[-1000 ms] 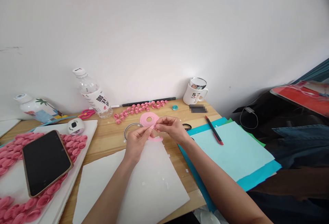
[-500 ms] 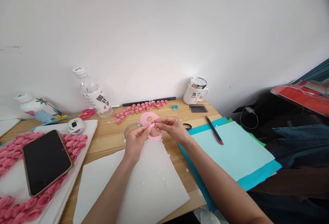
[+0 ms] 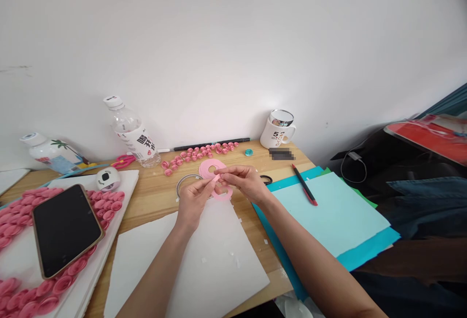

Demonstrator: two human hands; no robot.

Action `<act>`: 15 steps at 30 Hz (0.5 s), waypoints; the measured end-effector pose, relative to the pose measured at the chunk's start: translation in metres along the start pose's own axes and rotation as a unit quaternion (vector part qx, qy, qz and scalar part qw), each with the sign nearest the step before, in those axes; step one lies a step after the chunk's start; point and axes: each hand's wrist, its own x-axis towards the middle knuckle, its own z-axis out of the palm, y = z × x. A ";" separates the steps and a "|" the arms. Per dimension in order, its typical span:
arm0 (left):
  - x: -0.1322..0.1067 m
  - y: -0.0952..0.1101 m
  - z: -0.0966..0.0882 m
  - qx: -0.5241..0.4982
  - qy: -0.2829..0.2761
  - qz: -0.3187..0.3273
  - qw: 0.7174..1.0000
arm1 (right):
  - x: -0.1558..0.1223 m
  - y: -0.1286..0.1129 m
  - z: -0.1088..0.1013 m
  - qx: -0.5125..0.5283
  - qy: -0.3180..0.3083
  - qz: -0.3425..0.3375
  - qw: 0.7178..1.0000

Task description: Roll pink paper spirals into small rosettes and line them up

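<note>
My left hand (image 3: 194,198) and my right hand (image 3: 243,182) meet over the middle of the wooden table (image 3: 156,199), both pinched on a curling pink paper strip (image 3: 222,191). The strip's free end loops down between the hands. Just behind them a flat pink paper ring (image 3: 210,167) lies on the table, and a row of small pink paper rolls (image 3: 199,152) runs along the back. A white sheet (image 3: 204,255) lies under my forearms.
A phone (image 3: 64,229) rests on a white board (image 3: 120,186) covered with pink rolls at the left. Two bottles (image 3: 132,132), pink scissors (image 3: 123,162), a tape ring (image 3: 184,182), a mug (image 3: 278,130), a red pencil (image 3: 304,184) and blue paper sheets (image 3: 328,213) surround the hands.
The hanging loop of the pink strip has drawn up closer to my fingers. Both hands stay in almost the same place.
</note>
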 end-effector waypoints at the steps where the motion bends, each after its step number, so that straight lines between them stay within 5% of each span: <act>1: 0.000 0.001 0.000 -0.004 0.004 -0.002 1.000 | 0.000 -0.001 0.000 -0.002 -0.007 -0.001 1.000; 15: -0.001 -0.001 0.001 0.017 -0.027 0.014 0.999 | 0.001 0.002 0.001 -0.003 -0.002 -0.017 1.000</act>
